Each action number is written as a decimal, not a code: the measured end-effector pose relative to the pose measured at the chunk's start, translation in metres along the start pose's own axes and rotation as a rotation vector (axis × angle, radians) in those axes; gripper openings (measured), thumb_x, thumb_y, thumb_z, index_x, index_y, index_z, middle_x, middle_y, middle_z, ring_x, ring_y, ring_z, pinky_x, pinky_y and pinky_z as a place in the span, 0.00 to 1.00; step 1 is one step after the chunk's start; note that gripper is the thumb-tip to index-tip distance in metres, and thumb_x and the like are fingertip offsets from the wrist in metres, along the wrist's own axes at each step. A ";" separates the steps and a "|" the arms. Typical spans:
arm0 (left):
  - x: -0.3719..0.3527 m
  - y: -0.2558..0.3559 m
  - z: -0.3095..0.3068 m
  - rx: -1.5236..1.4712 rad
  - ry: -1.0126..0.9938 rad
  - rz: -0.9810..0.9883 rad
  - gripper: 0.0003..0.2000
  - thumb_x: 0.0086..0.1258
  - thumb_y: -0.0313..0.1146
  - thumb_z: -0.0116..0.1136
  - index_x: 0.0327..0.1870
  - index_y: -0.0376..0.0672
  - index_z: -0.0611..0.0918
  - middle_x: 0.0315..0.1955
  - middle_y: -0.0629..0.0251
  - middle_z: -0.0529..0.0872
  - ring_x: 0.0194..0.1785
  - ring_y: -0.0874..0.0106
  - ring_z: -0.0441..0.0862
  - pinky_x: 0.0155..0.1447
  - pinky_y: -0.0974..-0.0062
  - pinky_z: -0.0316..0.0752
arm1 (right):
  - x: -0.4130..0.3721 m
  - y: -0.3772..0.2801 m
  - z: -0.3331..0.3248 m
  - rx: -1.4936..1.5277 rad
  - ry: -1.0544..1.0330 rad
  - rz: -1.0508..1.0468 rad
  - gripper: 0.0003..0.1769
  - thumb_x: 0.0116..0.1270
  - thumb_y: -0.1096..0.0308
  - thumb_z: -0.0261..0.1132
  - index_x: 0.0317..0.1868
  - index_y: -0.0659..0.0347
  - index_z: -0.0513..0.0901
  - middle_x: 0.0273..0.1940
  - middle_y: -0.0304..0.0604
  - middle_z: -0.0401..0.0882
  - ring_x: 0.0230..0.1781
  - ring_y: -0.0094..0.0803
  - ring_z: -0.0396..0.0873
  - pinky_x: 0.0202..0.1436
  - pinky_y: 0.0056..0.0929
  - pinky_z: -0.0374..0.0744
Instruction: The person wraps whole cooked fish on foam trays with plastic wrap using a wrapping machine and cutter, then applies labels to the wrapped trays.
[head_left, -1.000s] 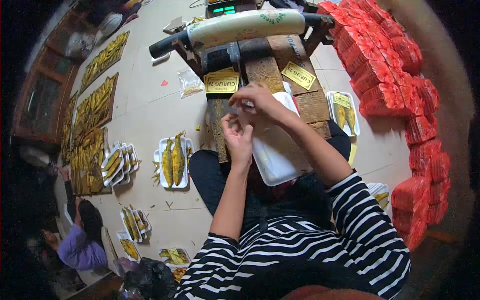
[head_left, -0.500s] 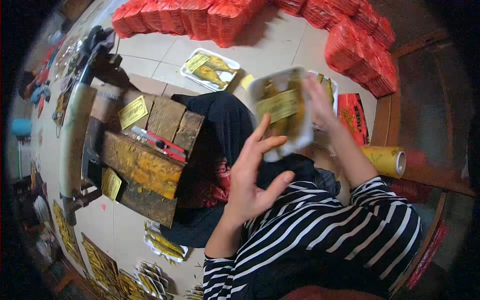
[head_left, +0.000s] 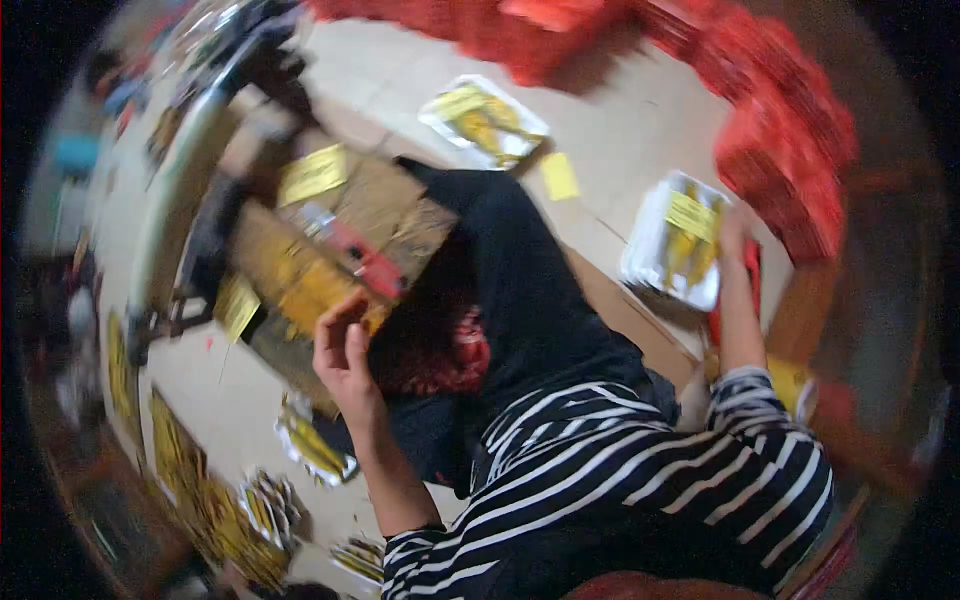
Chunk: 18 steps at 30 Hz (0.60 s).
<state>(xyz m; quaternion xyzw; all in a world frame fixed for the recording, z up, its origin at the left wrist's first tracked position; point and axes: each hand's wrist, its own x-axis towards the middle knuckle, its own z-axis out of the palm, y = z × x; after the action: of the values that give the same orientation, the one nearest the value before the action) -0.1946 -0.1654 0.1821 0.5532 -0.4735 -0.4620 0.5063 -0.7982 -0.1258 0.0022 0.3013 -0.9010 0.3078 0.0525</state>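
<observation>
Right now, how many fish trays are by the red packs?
2. The far tray lies by the red packs; the near tray is touched by the right hand. Blur may hide others.

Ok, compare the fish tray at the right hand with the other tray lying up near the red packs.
The near tray has the right hand on its edge; the far tray lies untouched. The near tray runs up the picture; the far tray slants across it. Both are white, with yellow fish and a yellow label.
</observation>
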 end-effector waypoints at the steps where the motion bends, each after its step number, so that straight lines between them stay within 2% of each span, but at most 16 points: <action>1: -0.001 -0.014 -0.035 0.047 0.138 0.016 0.13 0.68 0.31 0.48 0.50 0.37 0.74 0.48 0.62 0.77 0.52 0.73 0.73 0.57 0.74 0.67 | 0.000 -0.016 -0.001 -0.276 0.238 -0.250 0.20 0.57 0.67 0.59 0.50 0.65 0.72 0.47 0.56 0.73 0.44 0.49 0.73 0.50 0.40 0.71; 2: -0.005 -0.031 -0.072 0.090 0.276 0.031 0.12 0.69 0.33 0.48 0.50 0.39 0.74 0.50 0.63 0.76 0.53 0.73 0.73 0.56 0.74 0.67 | -0.001 -0.062 -0.004 -0.174 0.176 0.026 0.23 0.57 0.63 0.60 0.52 0.64 0.72 0.54 0.53 0.68 0.53 0.46 0.68 0.55 0.40 0.68; 4: -0.026 -0.061 -0.147 0.147 0.654 -0.077 0.12 0.69 0.32 0.48 0.50 0.40 0.74 0.48 0.66 0.76 0.52 0.76 0.72 0.53 0.79 0.65 | -0.001 -0.105 0.022 -0.322 0.225 -0.217 0.22 0.58 0.65 0.59 0.54 0.62 0.71 0.57 0.51 0.66 0.58 0.43 0.64 0.57 0.38 0.67; 5: -0.042 -0.090 -0.190 0.255 0.772 -0.084 0.12 0.69 0.33 0.49 0.50 0.39 0.74 0.48 0.65 0.76 0.50 0.76 0.72 0.52 0.79 0.66 | -0.007 -0.144 0.037 -0.065 0.098 -0.337 0.22 0.59 0.66 0.59 0.54 0.61 0.71 0.57 0.51 0.66 0.57 0.43 0.64 0.57 0.37 0.67; 6: -0.063 -0.120 -0.231 0.241 0.866 -0.116 0.13 0.68 0.33 0.49 0.49 0.37 0.75 0.42 0.63 0.78 0.45 0.76 0.73 0.50 0.79 0.68 | -0.020 -0.189 0.047 0.190 -0.034 -0.446 0.21 0.60 0.67 0.58 0.54 0.60 0.72 0.57 0.50 0.66 0.57 0.44 0.65 0.57 0.36 0.67; 7: -0.084 -0.130 -0.251 0.284 0.992 -0.237 0.14 0.69 0.36 0.47 0.49 0.36 0.75 0.43 0.61 0.78 0.45 0.73 0.74 0.50 0.77 0.69 | -0.036 -0.235 0.055 0.446 -0.171 -0.546 0.21 0.60 0.68 0.57 0.55 0.59 0.72 0.57 0.50 0.66 0.57 0.44 0.66 0.57 0.36 0.67; 8: -0.109 -0.164 -0.286 0.251 1.071 -0.322 0.15 0.70 0.37 0.45 0.49 0.35 0.75 0.43 0.60 0.78 0.46 0.71 0.74 0.51 0.75 0.69 | -0.060 -0.283 0.062 0.489 -0.296 -0.621 0.20 0.61 0.68 0.57 0.55 0.59 0.72 0.57 0.50 0.66 0.57 0.44 0.66 0.58 0.35 0.67; 9: -0.144 -0.223 -0.339 0.212 1.155 -0.410 0.17 0.70 0.39 0.44 0.49 0.35 0.75 0.43 0.58 0.78 0.46 0.70 0.74 0.51 0.74 0.69 | -0.089 -0.334 0.066 0.528 -0.427 -0.701 0.19 0.62 0.69 0.56 0.55 0.58 0.72 0.57 0.49 0.66 0.57 0.44 0.66 0.58 0.35 0.66; 10: -0.187 -0.314 -0.410 0.256 1.214 -0.544 0.21 0.71 0.43 0.40 0.54 0.35 0.73 0.48 0.56 0.77 0.52 0.67 0.73 0.55 0.71 0.68 | -0.116 -0.377 0.073 0.568 -0.562 -0.785 0.19 0.63 0.70 0.55 0.55 0.57 0.73 0.57 0.49 0.67 0.57 0.44 0.66 0.58 0.35 0.66; 11: -0.209 -0.316 -0.404 0.314 1.289 -0.597 0.25 0.71 0.48 0.36 0.61 0.37 0.67 0.57 0.56 0.70 0.59 0.66 0.67 0.62 0.70 0.62 | -0.137 -0.410 0.087 0.519 -0.551 -1.015 0.18 0.63 0.70 0.55 0.55 0.56 0.73 0.57 0.49 0.67 0.58 0.43 0.66 0.59 0.34 0.66; 12: -0.205 -0.284 -0.367 0.006 1.361 -0.406 0.30 0.71 0.53 0.32 0.65 0.37 0.60 0.64 0.59 0.62 0.64 0.65 0.62 0.67 0.72 0.53 | -0.158 -0.440 0.098 0.476 -0.518 -1.243 0.18 0.63 0.69 0.55 0.55 0.55 0.74 0.57 0.49 0.67 0.58 0.43 0.66 0.60 0.34 0.65; 13: -0.218 -0.300 -0.377 -0.112 1.407 -0.614 0.32 0.71 0.55 0.32 0.66 0.37 0.58 0.65 0.60 0.59 0.65 0.66 0.61 0.67 0.74 0.53 | -0.187 -0.472 0.096 0.539 -0.568 -1.311 0.19 0.63 0.70 0.54 0.56 0.54 0.73 0.57 0.49 0.68 0.58 0.43 0.66 0.61 0.35 0.64; 15: -0.204 -0.251 -0.345 -0.354 1.455 -0.705 0.31 0.69 0.57 0.35 0.62 0.39 0.64 0.56 0.57 0.70 0.56 0.66 0.71 0.56 0.69 0.68 | -0.213 -0.514 0.119 0.559 -0.650 -1.441 0.21 0.62 0.72 0.55 0.57 0.54 0.72 0.55 0.51 0.69 0.57 0.44 0.66 0.60 0.34 0.65; 16: -0.207 -0.253 -0.349 -0.369 1.403 -0.762 0.28 0.69 0.56 0.36 0.58 0.41 0.68 0.48 0.58 0.74 0.48 0.66 0.74 0.49 0.68 0.71 | -0.213 -0.528 0.139 0.566 -0.676 -1.518 0.21 0.61 0.72 0.57 0.57 0.53 0.72 0.55 0.51 0.69 0.56 0.44 0.67 0.59 0.35 0.66; 17: -0.211 -0.260 -0.355 -0.383 1.349 -0.819 0.26 0.68 0.55 0.38 0.54 0.42 0.72 0.41 0.60 0.79 0.41 0.66 0.78 0.42 0.67 0.73 | -0.216 -0.537 0.141 0.404 -0.748 -1.437 0.23 0.59 0.71 0.60 0.57 0.55 0.72 0.53 0.52 0.71 0.50 0.45 0.73 0.51 0.34 0.71; 18: -0.211 -0.271 -0.356 -0.322 1.335 -0.817 0.21 0.68 0.50 0.42 0.48 0.43 0.75 0.32 0.64 0.79 0.33 0.69 0.76 0.36 0.70 0.71 | -0.217 -0.543 0.144 0.328 -0.704 -1.435 0.22 0.59 0.70 0.61 0.56 0.56 0.72 0.50 0.52 0.73 0.47 0.44 0.74 0.48 0.34 0.72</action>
<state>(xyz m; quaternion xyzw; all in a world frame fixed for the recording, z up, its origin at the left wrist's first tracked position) 0.1473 0.0984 -0.0599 0.7628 0.2423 -0.2451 0.5471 -0.2961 -0.4406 0.1092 0.8880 -0.3957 0.2146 -0.0940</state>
